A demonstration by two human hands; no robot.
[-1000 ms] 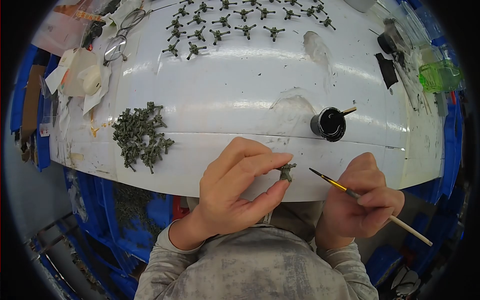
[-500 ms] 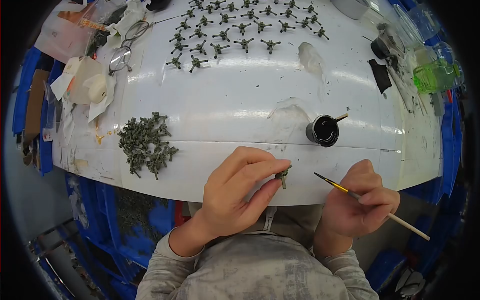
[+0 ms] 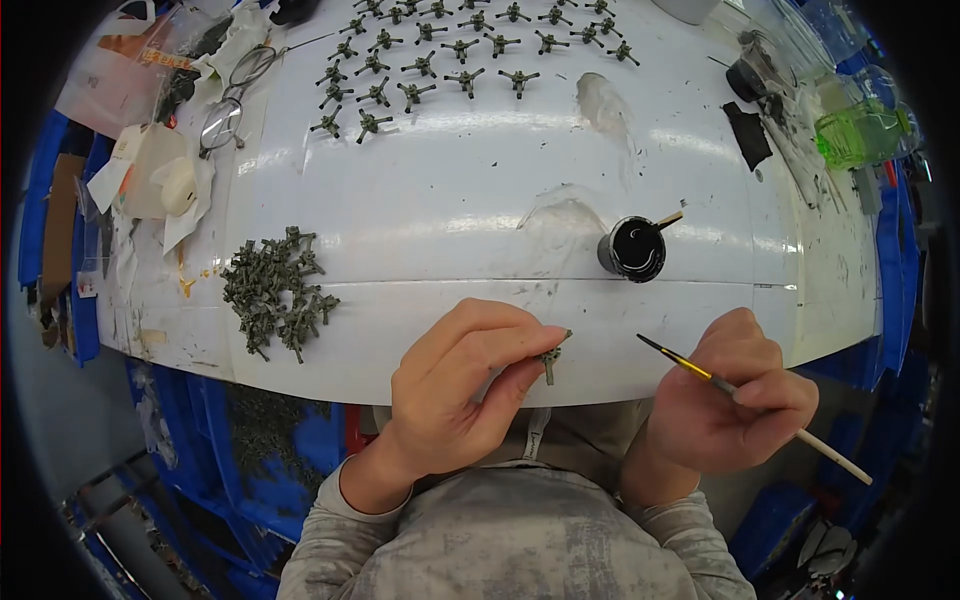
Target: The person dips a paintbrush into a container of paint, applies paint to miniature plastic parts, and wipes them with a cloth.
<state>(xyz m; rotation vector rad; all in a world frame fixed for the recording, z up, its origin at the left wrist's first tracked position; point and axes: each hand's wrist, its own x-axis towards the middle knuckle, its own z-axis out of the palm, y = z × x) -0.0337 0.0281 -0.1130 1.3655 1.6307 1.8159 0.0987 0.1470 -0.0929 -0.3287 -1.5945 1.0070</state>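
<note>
Pinched between the thumb and fingertips of my left hand [image 3: 465, 385] is a small green three-armed plastic piece [image 3: 550, 362], partly hidden by the fingers. My right hand [image 3: 735, 395] grips a thin paintbrush [image 3: 708, 376] with a dark tip, a gold ferrule and a pale wooden handle. The brush tip points left and is apart from the piece. Beyond the hands stands a small pot of black paint [image 3: 634, 250], a wooden stick leaning in it. To the left lies a heap of similar green pieces [image 3: 275, 290].
Several green pieces [image 3: 462, 50] stand spaced out at the far side of the white table [image 3: 420, 210]. Eyeglasses [image 3: 222, 122] and scraps lie at the left. A green-liquid bottle [image 3: 860, 137] and a black scrap [image 3: 747, 136] are at the right. Blue bins [image 3: 300, 440] sit below the edge.
The brush and my right hand have shifted slightly right, away from the piece. My left hand, still holding the piece, is a little further left. The whole view has shifted slightly.
</note>
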